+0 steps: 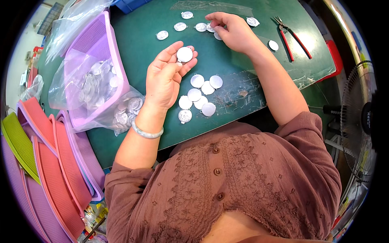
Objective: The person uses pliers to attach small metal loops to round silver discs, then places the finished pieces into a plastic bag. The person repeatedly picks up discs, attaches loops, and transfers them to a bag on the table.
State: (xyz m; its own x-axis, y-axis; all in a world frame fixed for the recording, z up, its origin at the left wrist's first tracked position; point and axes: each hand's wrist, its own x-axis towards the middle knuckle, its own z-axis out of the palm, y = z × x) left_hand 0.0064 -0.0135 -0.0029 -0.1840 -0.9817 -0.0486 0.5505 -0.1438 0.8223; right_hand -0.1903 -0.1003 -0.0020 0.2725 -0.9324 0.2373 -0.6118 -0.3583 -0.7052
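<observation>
The two hands are apart. The left hand (pixel 166 77) holds a pale disc (pixel 184 54) up, plain face showing, thumb at its lower edge, probably to keep it steady and in sight. The right hand (pixel 233 32) curls over the far medals (pixel 200 27) on the green table (pixel 137 24); I can't tell whether it grips one. Nearer discs (pixel 194 95) lie bunched, seemingly for easy reach, with pliers (pixel 286 45) off to the right.

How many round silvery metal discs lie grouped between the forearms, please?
8: three discs at the far end, three in the middle, two nearest; overlaps may hide more.
</observation>
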